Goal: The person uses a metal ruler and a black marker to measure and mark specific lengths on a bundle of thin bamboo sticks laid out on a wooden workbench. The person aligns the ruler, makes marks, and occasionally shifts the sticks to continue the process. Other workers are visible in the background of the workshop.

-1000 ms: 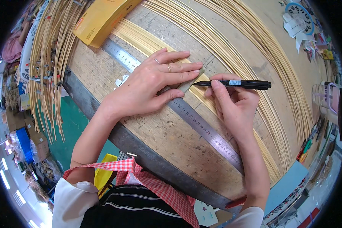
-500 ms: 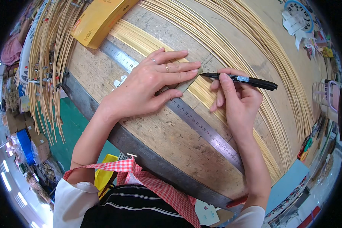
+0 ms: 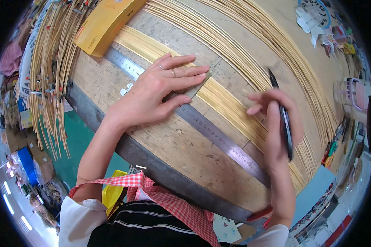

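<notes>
The slim pale-yellow bamboo-like strips (image 3: 224,101) were already laid side by side as a flat band across the bench, just beside a long steel ruler (image 3: 218,136). A flat, grey, straight-edged plate (image 3: 200,87) lay across the band, so the lining-up looked done. Whether a line had been drawn along the plate's edge could not be made out. Two further rows of similar strips, a nearer row (image 3: 222,45) and a farther row (image 3: 292,57), lay apart from the ruler and appeared untouched.

The left hand (image 3: 156,84) was spread flat, its fingers resting over the band and plate and its thumb down by the ruler. The right hand (image 3: 278,115), blurred, held a slender black marker pen (image 3: 287,138) between thumb and fingers, the tip pointing up and away, clear of the band.

Beneath was a worn, scuffed tan wooden workbench (image 3: 185,164) with a dark rim. A long yellow cardboard box (image 3: 107,26) stood at the band's far-left end, and a clipped bundle of thin canes (image 3: 49,74) hung past the left edge above a green floor (image 3: 80,140). To the right were a clear jar (image 3: 346,92), green-and-red-handled tools (image 3: 330,153) and a pale-blue board (image 3: 311,193).
</notes>
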### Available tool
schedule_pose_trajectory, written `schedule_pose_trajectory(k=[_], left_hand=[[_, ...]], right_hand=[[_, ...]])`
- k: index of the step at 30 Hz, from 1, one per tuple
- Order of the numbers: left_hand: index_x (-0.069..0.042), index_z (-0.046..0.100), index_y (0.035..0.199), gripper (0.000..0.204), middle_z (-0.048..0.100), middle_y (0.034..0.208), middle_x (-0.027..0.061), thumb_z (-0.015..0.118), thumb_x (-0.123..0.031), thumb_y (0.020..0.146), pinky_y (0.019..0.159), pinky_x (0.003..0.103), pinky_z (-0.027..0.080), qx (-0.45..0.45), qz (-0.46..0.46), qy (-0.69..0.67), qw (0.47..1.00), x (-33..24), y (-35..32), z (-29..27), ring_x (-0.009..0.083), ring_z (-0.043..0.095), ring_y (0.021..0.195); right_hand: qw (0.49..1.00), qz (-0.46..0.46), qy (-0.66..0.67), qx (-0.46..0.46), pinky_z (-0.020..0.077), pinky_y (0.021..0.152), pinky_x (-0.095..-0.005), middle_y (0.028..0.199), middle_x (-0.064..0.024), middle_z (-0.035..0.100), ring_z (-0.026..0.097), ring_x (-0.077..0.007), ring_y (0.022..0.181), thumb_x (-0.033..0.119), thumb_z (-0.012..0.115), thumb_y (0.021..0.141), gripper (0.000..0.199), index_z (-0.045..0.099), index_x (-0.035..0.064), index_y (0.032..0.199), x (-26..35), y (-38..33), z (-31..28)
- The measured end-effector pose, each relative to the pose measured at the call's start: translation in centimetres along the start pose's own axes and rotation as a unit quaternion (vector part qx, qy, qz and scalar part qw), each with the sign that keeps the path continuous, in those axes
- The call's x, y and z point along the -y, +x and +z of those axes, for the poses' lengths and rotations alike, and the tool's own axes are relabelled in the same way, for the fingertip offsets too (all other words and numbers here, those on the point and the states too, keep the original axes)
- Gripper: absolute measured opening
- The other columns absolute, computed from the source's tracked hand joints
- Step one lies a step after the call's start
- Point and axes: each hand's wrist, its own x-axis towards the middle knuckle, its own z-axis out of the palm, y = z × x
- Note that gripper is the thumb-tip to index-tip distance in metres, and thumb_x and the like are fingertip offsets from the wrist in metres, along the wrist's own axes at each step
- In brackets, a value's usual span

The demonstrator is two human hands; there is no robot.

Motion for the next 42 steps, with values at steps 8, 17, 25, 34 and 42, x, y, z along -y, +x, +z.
schedule_pose_trajectory(k=[8,17,25,34,42], left_hand=[[-0.013,0.062,0.142,0.057,0.058,0.150,0.0053,0.073,-0.015,0.085,0.121,0.049,0.031,0.014,-0.007,-0.020,1.000,-0.1,0.1,0.0,0.0357,0.044,0.145],[-0.010,0.062,0.142,0.058,0.058,0.150,0.0078,0.073,-0.016,0.086,0.122,0.048,0.029,0.037,-0.026,-0.012,0.999,-0.8,0.9,0.2,0.0363,0.041,0.147],[-0.008,0.059,0.144,0.054,0.053,0.153,0.0086,0.067,-0.030,0.095,0.120,0.051,0.029,0.030,0.018,-0.057,0.998,0.7,0.1,-0.1,0.0369,0.041,0.146],[-0.004,0.060,0.139,0.054,0.056,0.150,0.0098,0.071,-0.025,0.091,0.117,0.051,0.032,-0.004,0.051,-0.049,0.998,0.9,-0.3,0.5,0.0364,0.044,0.143],[-0.001,0.062,0.135,0.052,0.059,0.146,0.0119,0.073,-0.019,0.087,0.117,0.051,0.034,-0.017,0.054,-0.050,0.997,0.4,-0.3,0.5,0.0383,0.045,0.142]], right_hand=[[0.899,-0.091,-0.405,0.136,0.0501,0.106,-0.0476,0.135,-0.0242,0.063,0.062,-0.0423,0.125,0.001,0.065,0.089,0.032,0.067,0.0011,0.122,0.6,-9.1,-6.7],[0.898,0.051,-0.405,0.166,0.0356,0.119,-0.0526,0.149,-0.0202,0.052,0.045,-0.0403,0.142,0.006,0.056,0.098,0.041,0.061,0.0122,0.137,-1.0,-11.3,-8.0],[0.831,-0.023,-0.520,0.196,0.0361,0.118,-0.0540,0.151,-0.0281,0.047,0.044,-0.0512,0.139,0.000,0.055,0.097,0.047,0.051,-0.0014,0.143,-1.0,-12.6,-7.3],[0.870,-0.011,-0.452,0.199,0.0329,0.120,-0.0528,0.156,-0.0307,0.040,0.035,-0.0465,0.148,-0.006,0.048,0.095,0.061,0.039,0.0029,0.155,0.4,-11.5,-6.7],[0.862,-0.019,-0.467,0.198,0.0335,0.119,-0.0540,0.156,-0.0294,0.042,0.035,-0.0472,0.148,-0.005,0.050,0.094,0.062,0.040,0.0027,0.154,0.4,-11.5,-6.8]])
